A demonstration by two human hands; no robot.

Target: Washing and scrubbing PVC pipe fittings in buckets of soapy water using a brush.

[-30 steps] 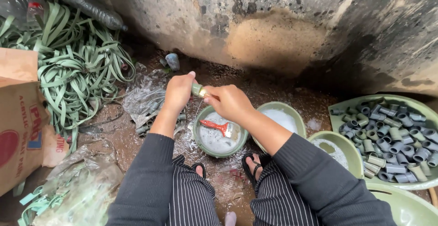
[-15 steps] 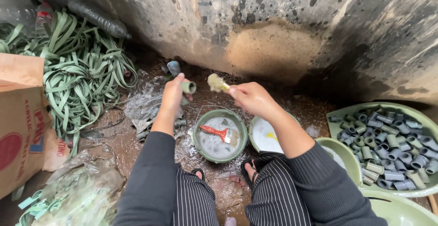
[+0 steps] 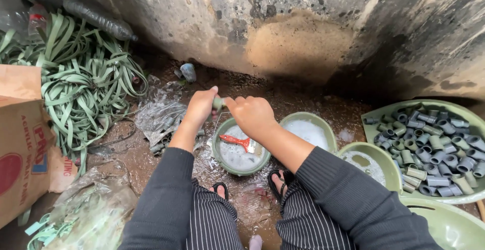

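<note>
My left hand and my right hand meet above a green bowl of soapy water. Between them they grip a small green pipe fitting, mostly hidden by the fingers. A red-handled brush lies in the bowl's foam. A second green bowl with foamy water sits just to the right, under my right forearm. I squat, with my sandalled feet on the wet ground just below the bowls.
A large green basin at the right holds several grey and green pipe fittings. Two more green basins lie near it. Green strips are heaped at the left by a cardboard box. A stained wall stands ahead.
My hands were apart half a second ago, the right one lifted with a piece. Now they have come back together over the bowl, closed around the fitting.
</note>
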